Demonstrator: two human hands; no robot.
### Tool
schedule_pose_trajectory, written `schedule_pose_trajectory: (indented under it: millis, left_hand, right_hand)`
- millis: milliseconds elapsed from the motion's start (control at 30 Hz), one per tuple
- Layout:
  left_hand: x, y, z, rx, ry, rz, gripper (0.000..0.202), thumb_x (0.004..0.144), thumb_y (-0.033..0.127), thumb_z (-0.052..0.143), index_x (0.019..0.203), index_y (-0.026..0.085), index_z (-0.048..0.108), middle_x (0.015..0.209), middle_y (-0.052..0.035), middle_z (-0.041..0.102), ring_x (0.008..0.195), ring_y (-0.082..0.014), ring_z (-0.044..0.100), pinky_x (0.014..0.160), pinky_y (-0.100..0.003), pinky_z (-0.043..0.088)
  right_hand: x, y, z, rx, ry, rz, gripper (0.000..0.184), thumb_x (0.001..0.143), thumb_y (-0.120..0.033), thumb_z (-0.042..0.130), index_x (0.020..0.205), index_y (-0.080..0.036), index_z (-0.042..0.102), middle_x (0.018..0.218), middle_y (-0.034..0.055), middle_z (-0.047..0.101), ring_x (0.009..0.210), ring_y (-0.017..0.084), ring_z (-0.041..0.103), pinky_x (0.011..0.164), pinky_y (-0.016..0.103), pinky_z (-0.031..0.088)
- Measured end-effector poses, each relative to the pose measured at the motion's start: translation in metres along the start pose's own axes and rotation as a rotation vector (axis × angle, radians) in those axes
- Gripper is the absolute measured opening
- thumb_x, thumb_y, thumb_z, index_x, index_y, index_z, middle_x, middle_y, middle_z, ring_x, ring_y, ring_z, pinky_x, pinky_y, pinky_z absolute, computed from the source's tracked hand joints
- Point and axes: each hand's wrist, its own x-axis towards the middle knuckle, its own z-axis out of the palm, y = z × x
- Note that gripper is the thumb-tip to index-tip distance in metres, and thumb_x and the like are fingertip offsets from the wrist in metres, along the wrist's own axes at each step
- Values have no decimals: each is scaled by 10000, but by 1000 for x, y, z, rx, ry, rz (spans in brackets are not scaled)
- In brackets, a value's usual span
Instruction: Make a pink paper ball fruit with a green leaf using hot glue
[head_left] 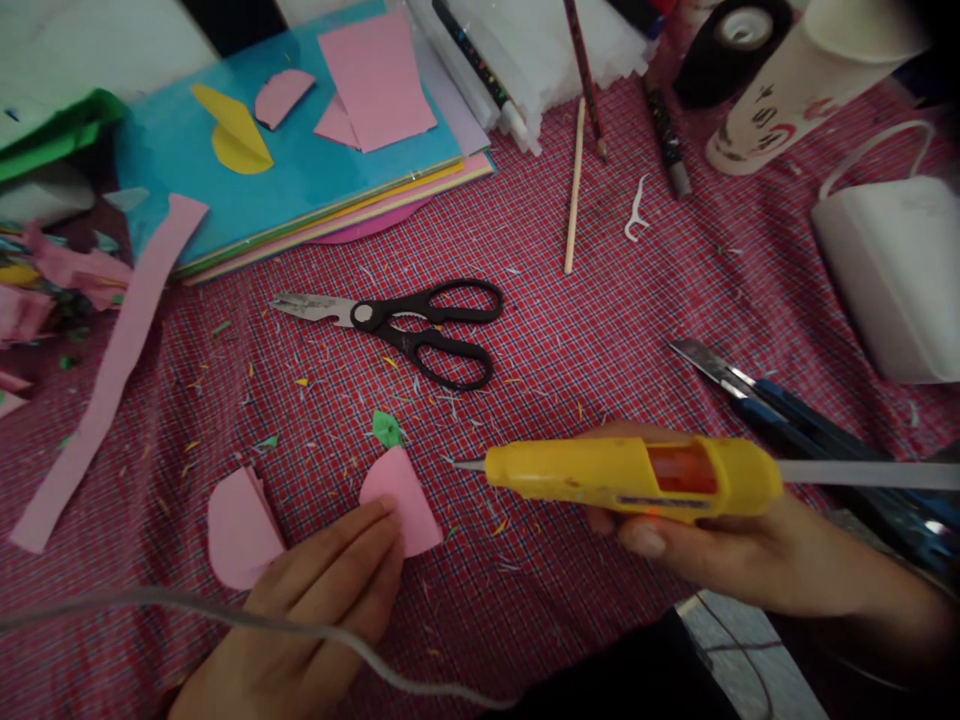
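Observation:
My right hand is closed around a yellow hot glue gun, its metal nozzle pointing left toward the paper. A clear glue stick juts from the gun's back end. With fingers together, my left hand holds a folded, rounded pink paper piece by its left edge; the thumb is hidden. Another folded pink paper piece lies just left of those fingers. A small green paper scrap touches or nearly touches the held piece's top. A grey cord crosses over my left hand.
Black-handled scissors lie mid-table among paper bits. Behind are blue paper sheets with pink and yellow cutouts. A pink strip lies left. At right are a utility knife, a white box-shaped object, a paper cup and a wooden stick.

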Motion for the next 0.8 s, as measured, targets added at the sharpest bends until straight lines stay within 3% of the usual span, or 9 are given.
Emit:
schedule_pose_trajectory:
  millis: [200,333,533,800]
  left_hand:
    - [1,6,1,45,-60,44,313,883,39,483,1129,158,636,1251,-72,642,1241,-259,552,989,-401,544]
    - [9,8,1,82,-17,70,312,901,15,425,1080,137,650,1183,-74,659,1207,-231,570,951,-343,556]
    - [23,8,-2,110,64,95,283,933,44,395,989,144,654,1098,-46,679,1139,-196,600,912,-285,544]
    - [29,11,-3,51,7,86,364,952,49,304,956,179,644,1067,-16,683,1148,-165,570,968,-270,501]
  right_hand:
    - [-1,0,2,64,-8,17,114,870,-255,631,982,-237,631,839,1,660,742,108,658,672,159,553]
    - [-2,0,2,79,-12,41,172,876,-261,626,1048,-254,615,840,-2,645,736,107,648,649,151,547]
    - [-4,2,1,27,29,-1,95,857,-243,642,953,-242,646,809,-3,638,719,101,648,661,156,552]
    - [-1,0,3,-14,65,-55,86,860,-235,636,943,-251,655,780,7,658,707,112,649,649,171,555]
